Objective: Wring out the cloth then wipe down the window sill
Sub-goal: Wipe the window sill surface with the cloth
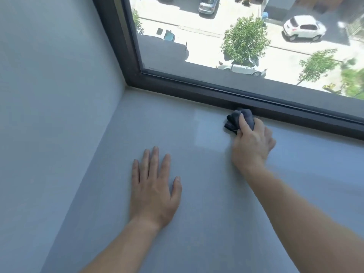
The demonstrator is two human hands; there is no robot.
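Wiping step: right hand (251,146) fingers curled round bunched dark cloth (239,120) on window sill (177,125) against frame (197,89). Left hand (153,186) flat, fingers spread. Next, probably sweep along the frame edge.

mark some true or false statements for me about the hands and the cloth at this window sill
1. The right hand holds the cloth. True.
2. The left hand grips a second cloth. False: it lies flat on the window sill, fingers straight, holding nothing.
3. The cloth is up against the dark window frame. True.
4. The cloth lies spread out flat. False: it is bunched up in the right hand's grip.
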